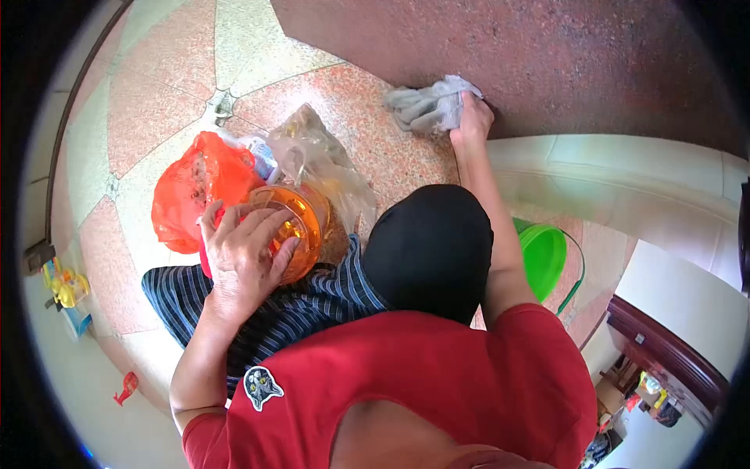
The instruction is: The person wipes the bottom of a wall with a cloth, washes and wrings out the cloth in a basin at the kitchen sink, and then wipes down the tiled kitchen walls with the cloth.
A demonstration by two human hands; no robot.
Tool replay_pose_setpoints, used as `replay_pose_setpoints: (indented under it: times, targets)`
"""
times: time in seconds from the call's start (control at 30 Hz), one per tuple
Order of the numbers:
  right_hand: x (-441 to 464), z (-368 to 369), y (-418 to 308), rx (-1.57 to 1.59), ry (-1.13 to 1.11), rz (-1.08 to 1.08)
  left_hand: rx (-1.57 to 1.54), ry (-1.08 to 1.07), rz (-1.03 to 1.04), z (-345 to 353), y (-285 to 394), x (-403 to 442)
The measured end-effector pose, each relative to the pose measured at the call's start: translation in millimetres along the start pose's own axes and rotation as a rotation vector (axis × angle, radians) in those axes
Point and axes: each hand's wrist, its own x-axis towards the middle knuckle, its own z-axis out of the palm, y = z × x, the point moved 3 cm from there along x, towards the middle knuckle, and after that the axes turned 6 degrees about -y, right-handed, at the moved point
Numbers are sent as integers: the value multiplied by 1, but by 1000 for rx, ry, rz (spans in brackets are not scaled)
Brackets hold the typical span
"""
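My left hand (246, 248) is wrapped over an orange transparent container (301, 234) beside my lap, its fingers curled over the rim. Next to the container lie a red plastic bag (191, 187) and a clear plastic bag (312, 152) with contents I cannot make out. Out to the right, my right hand (473, 119) grips a grey cloth (430, 105) near the base of the dark reddish stone surface. The cloth hangs bunched to the left of the fingers.
A green bucket (543, 262) with a dark handle stands right of my knee. The dark reddish stone panel (547, 62) spans the top right, above a pale ledge (601, 176). Yellow bottles (69, 288) and a red object (126, 387) are at the far left.
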Motion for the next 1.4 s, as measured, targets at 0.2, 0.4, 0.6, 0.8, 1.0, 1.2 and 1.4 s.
replay_pose_setpoints:
  times: [0.2,0.4,0.6,0.8,1.0,1.2,1.4]
  targets:
    - [6,10,13,58,53,-5,25,25,2,0,1,3]
    - [11,6,1,160,-34,3,10,17,-1,1,3,6]
    - [24,7,44,240,56,265,14,1,-7,-1,-1,3]
    - [-17,46,-65,336,-259,-201,9,0,-19,3,-2,0]
    - [-22,88,-132,-140,-273,-887,24,-9,-11,0,-1,1]
    - [6,84,-52,-634,-494,-600,0,24,-2,-2,-2,1]
    - [20,8,35,-855,-363,-403,9,96,61,0,-6,-3]
